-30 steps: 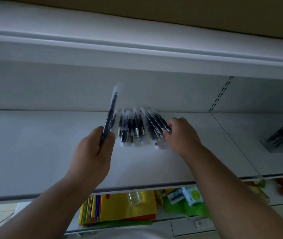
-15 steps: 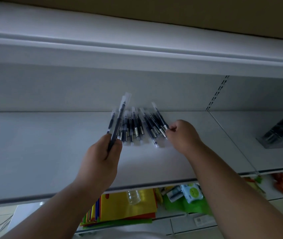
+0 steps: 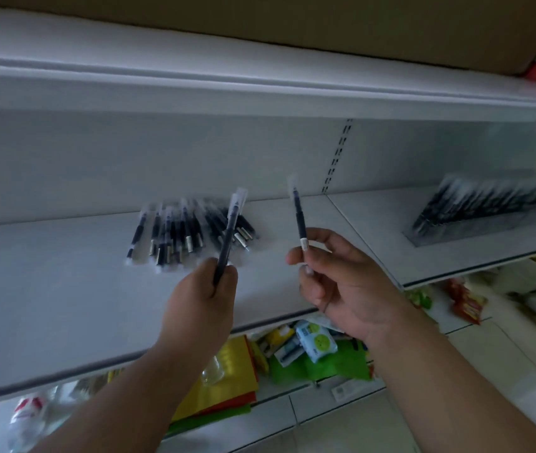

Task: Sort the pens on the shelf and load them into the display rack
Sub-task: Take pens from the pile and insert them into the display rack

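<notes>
Several black pens in clear sleeves lie in a loose pile (image 3: 191,230) on the white shelf (image 3: 64,289). My left hand (image 3: 199,308) grips wrapped black pens (image 3: 230,230) that point up and away, just in front of the pile. My right hand (image 3: 341,282) pinches a single wrapped pen (image 3: 299,220) by its lower end and holds it upright, to the right of the pile. A display rack (image 3: 488,207) filled with dark pens stands on the shelf at the far right, blurred.
An upper shelf edge (image 3: 260,89) overhangs the work area, with a cardboard box (image 3: 292,18) above it. Below the shelf lie coloured paper sheets (image 3: 227,380), small packets (image 3: 312,338) and snack bags (image 3: 465,299).
My right hand has lifted one pen off the pile and moved right with it. The view has swung right, so the rack shows more fully. My left hand still holds its pens.
</notes>
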A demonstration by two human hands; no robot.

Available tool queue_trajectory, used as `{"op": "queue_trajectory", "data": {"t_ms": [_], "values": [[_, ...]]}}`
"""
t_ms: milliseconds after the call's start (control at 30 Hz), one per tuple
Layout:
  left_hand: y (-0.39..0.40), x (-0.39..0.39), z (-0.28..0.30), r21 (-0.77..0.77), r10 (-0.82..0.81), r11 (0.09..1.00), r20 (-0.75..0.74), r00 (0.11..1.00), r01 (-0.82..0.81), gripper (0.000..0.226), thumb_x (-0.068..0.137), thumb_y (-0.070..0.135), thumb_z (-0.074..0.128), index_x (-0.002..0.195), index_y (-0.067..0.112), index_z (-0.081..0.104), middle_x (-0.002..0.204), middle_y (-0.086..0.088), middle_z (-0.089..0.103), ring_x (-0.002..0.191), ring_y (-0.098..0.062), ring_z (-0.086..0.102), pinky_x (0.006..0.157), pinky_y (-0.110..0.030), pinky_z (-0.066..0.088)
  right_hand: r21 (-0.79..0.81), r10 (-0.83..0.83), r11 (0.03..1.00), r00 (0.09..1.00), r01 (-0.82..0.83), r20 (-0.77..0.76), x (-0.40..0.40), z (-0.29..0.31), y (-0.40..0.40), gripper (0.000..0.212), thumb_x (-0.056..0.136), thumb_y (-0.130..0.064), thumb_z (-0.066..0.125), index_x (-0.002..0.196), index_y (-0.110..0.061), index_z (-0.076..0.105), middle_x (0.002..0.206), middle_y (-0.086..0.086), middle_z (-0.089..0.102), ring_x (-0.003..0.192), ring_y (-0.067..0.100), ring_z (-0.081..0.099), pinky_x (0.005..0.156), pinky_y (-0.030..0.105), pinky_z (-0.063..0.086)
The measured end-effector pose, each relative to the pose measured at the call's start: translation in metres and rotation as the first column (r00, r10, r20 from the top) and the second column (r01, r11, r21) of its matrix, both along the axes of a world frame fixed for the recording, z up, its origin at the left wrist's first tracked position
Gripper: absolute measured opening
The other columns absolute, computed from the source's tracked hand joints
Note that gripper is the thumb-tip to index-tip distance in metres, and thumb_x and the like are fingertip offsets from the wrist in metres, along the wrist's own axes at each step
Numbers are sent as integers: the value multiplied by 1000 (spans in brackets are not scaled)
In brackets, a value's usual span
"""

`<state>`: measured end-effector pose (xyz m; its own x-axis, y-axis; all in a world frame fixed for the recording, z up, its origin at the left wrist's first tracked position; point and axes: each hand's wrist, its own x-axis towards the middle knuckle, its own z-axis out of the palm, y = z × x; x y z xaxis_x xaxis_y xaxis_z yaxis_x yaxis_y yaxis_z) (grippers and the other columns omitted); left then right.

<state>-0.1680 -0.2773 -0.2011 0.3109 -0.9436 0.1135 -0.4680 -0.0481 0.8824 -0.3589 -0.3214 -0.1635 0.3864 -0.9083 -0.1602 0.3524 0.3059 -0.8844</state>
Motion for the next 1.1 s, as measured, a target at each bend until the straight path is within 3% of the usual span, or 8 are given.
{"op": "queue_trajectory", "data": {"t_ms": [200,300,433,567,700,800,967,1100], "values": [[1,-95,3,16,-147,989,-9,989,147,32,100,30,45,78,7,47,59,-6,46,53,-21,43,51,-34,32,-43,-158,986,987,160,40,-99,12,37,23,89,1,49,108,-10,56,86,15,65,37,11,34,45,24,20],[6,-159,7,6,-228,974,-62,972,228,32,101,31,46,79,8,49,59,-4,45,47,-12,41,49,-32,33,-104,-258,963,962,249,-86,-161,20,60,18,95,5,42,104,-8,51,82,14,64,39,14,38,44,25,22],[20,-251,7,21,-327,943,-148,933,333,31,101,36,47,76,18,52,56,3,43,45,-9,38,50,-33,34,-203,-409,909,873,364,-264,-247,32,95,10,101,-5,42,99,-9,50,77,10,63,39,16,39,40,23,27],[33,-338,7,20,-403,912,-140,904,410,32,100,37,46,76,17,52,62,-3,47,56,-19,44,55,-38,36,-311,-542,837,763,450,-354,-327,40,127,16,102,-25,46,96,-11,52,73,6,66,38,16,40,39,24,30],[39,-406,7,8,-471,880,-123,874,475,33,100,35,45,76,15,51,61,-1,45,54,-17,42,55,-34,34,-403,-617,783,674,474,-406,-390,42,146,18,102,-20,48,90,-10,58,76,12,67,42,18,42,43,26,34],[37,-441,9,16,-491,869,-95,866,494,33,100,36,45,79,13,54,63,-1,47,55,-14,43,55,-33,35,-454,-673,737,604,501,-427,-426,42,143,20,100,-17,52,86,-13,65,79,23,64,48,20,45,47,29,37],[7,-480,14,2,-503,863,-95,859,506,34,101,35,45,73,17,49,60,2,44,53,-13,41,54,-33,33,-500,-729,682,548,533,-410,-463,38,107,20,95,-3,54,105,-20,55,82,10,66,50,17,50,51,28,43],[-38,-514,12,4,-531,844,-136,836,536,33,101,35,46,73,17,50,59,1,45,47,-9,42,51,-31,34,-518,-725,687,519,509,-452,-493,41,63,12,100,-9,48,104,-20,51,82,4,69,51,20,53,51,27,43]]}}
